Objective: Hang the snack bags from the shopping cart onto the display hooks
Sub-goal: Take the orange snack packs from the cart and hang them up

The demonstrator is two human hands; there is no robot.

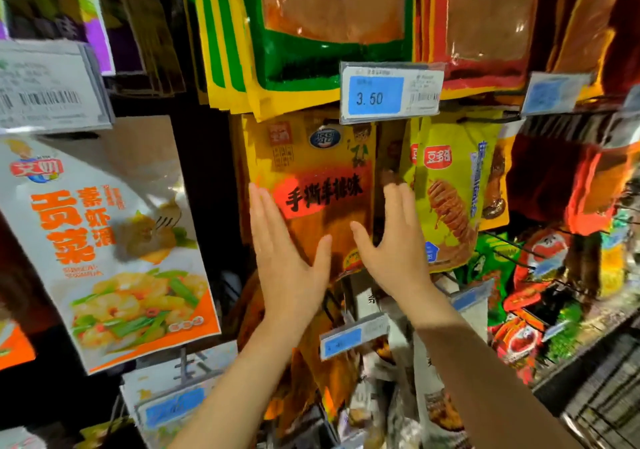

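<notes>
My left hand (284, 258) and right hand (394, 244) flank the hanging orange-yellow plastic snack bag (322, 185). Fingers straight, released, grasping nothing. A blue price tag (375, 95) sits above.

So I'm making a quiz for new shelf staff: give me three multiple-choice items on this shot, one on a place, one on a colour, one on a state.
1. Where is the price tag reading 3.50?
A. above the orange snack bag
B. below both hands
C. on the far left poster

2. What colour is the panel behind that price?
A. red
B. blue
C. green

3. How are the hands?
A. both fists
B. one pinching a bag
C. both flat with straight fingers

Key: 1 A, the tag hangs over the orange snack bag. 2 B, the panel is blue. 3 C, the left hand and right hand lie open at the bag's sides.
</notes>
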